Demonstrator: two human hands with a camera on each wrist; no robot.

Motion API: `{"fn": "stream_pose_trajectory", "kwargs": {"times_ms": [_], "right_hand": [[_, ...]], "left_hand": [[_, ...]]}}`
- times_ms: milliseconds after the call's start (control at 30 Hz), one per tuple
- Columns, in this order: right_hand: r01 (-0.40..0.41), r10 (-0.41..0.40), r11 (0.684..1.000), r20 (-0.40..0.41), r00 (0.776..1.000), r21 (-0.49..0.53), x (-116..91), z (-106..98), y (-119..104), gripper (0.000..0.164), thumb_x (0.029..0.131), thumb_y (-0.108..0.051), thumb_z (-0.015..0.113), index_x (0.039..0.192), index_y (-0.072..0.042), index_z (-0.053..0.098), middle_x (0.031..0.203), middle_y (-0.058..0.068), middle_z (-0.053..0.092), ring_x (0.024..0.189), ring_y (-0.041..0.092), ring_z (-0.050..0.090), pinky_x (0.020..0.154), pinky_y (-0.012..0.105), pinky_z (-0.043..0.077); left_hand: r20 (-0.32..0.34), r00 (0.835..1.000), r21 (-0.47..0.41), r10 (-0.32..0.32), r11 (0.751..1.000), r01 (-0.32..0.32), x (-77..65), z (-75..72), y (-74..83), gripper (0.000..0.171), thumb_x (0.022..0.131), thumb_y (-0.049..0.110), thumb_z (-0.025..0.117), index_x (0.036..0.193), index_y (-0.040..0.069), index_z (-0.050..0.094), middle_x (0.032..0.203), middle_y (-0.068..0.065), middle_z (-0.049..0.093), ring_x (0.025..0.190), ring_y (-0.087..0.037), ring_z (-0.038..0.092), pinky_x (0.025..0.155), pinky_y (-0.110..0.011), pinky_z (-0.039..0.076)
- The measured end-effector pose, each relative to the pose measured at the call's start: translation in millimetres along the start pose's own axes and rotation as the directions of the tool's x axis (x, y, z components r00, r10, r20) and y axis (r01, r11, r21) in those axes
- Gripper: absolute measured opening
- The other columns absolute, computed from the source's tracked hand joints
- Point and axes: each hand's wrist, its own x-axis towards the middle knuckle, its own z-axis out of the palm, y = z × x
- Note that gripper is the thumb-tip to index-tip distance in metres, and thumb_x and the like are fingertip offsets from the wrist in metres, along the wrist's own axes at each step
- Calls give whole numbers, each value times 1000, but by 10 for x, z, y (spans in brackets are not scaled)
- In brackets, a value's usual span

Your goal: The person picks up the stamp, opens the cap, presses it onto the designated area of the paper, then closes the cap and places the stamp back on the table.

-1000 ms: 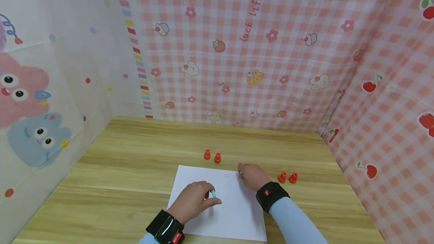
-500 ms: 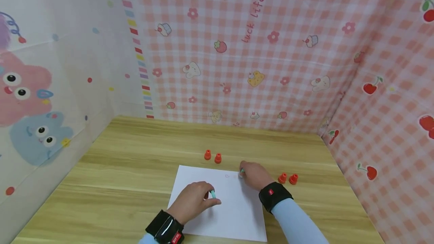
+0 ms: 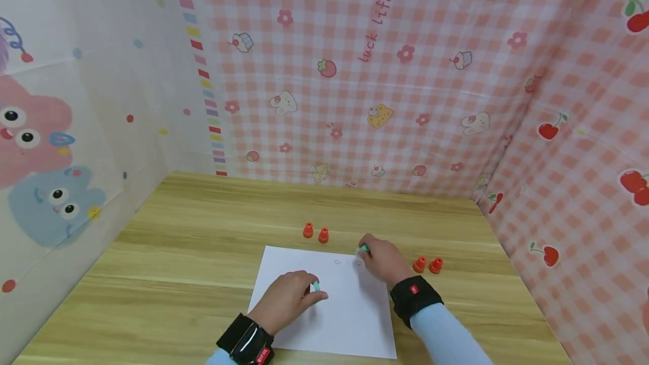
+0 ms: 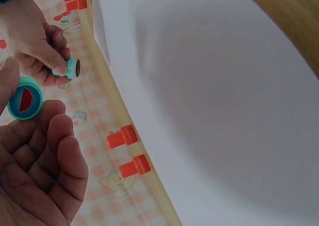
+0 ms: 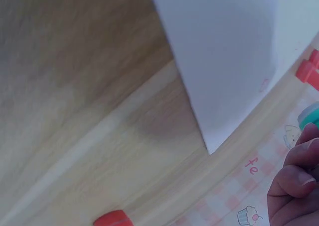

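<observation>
My right hand (image 3: pixel 384 261) pinches a small green stamp (image 3: pixel 363 248) just above the far right corner of the white paper (image 3: pixel 345 320). In the left wrist view the stamp's dark round face is turned sideways. Two faint prints lie along the paper's far edge, a left print (image 3: pixel 337 262) and a right print (image 3: pixel 359 263) below the stamp. Over the paper's left half, my left hand (image 3: pixel 286 300) holds a green round cap (image 4: pixel 24 102) between thumb and fingers. A red half-circle picture on blue shows on the cap's face.
Two red stamps (image 3: pixel 316 233) stand on the wooden table (image 3: pixel 203 230) behind the paper. Another pair of red stamps (image 3: pixel 427 265) stands right of my right hand. A pink checked cloth (image 3: pixel 355 89) hangs behind the table, with patterned cloth at both sides.
My right hand has lifted the stamp off the paper's far right corner and tilted it, uncovering a second faint print. My left hand keeps its hold on the cap, almost still.
</observation>
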Motion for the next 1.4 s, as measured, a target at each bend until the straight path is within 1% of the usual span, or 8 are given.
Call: {"fn": "stream_pose_trajectory", "kwargs": {"times_ms": [167, 300, 533, 633, 867, 1033, 1200, 1400], "right_hand": [[-47, 47, 996, -9, 999, 82, -83, -5, -62, 16, 93, -17, 61, 104, -6, 58, 90, 10, 68, 69, 17, 55, 61, 34, 50], [-73, 78, 987, -29, 997, 146, -149, 26, -105, 14, 92, -16, 62, 102, -7, 59, 90, 9, 66, 70, 17, 53, 62, 33, 49], [-183, 185, 933, 24, 982, 310, -275, 111, -196, 17, 92, -19, 63, 106, -9, 60, 92, 7, 62, 77, 20, 52, 66, 33, 47], [-193, 191, 916, 41, 981, 353, -345, 153, -250, 16, 93, -21, 61, 106, -12, 60, 92, 5, 61, 77, 20, 52, 65, 32, 46], [-124, 121, 876, 37, 992, 466, -490, 205, -432, 12, 93, -18, 60, 103, -11, 60, 86, 5, 61, 73, 16, 53, 62, 30, 42], [-97, 65, 814, 76, 995, 573, -551, 217, -527, 13, 93, -17, 60, 103, -8, 60, 87, 7, 61, 78, 17, 57, 65, 30, 43], [-100, 10, 736, 136, 991, 670, -580, 243, -557, 17, 95, -16, 58, 106, -3, 59, 86, 9, 61, 82, 19, 57, 68, 30, 42], [-105, -30, 690, 173, 984, 716, -633, 225, -616, 17, 96, -11, 55, 108, 1, 59, 87, 9, 62, 83, 19, 57, 70, 31, 43]], "left_hand": [[1, 1000, 28, 0, 1000, 0, 0, 10, 7, 28, 90, 36, 62, 70, 16, 61, 58, 8, 48, 53, -7, 44, 52, -25, 39], [-6, 1000, 42, -2, 999, 2, -7, 20, 12, 29, 90, 37, 61, 70, 16, 59, 59, 8, 48, 54, -8, 44, 53, -26, 40], [-50, 999, 28, -14, 999, 16, -30, 22, 0, 28, 82, 41, 69, 70, 16, 62, 59, 9, 49, 53, -5, 44, 49, -23, 37], [-62, 998, 17, -27, 999, 28, -32, 22, -7, 27, 78, 41, 72, 73, 16, 65, 59, 9, 50, 53, -5, 44, 48, -22, 35], [-89, 996, 26, -18, 999, 21, -15, 21, 0, 25, 77, 37, 75, 74, 14, 66, 59, 8, 52, 53, -6, 45, 49, -23, 36], [-80, 997, 26, -7, 1000, 9, -4, 28, 0, 23, 79, 36, 73, 71, 16, 64, 58, 9, 50, 53, -6, 44, 50, -23, 35], [-57, 998, -1, -10, 1000, 10, 1, 37, 4, 23, 81, 37, 71, 75, 16, 67, 59, 8, 48, 53, -6, 42, 50, -23, 34], [-62, 998, -5, 29, 1000, -29, -10, 51, 22, 26, 80, 41, 70, 74, 16, 66, 60, 8, 48, 53, -5, 42, 50, -21, 33]]}}
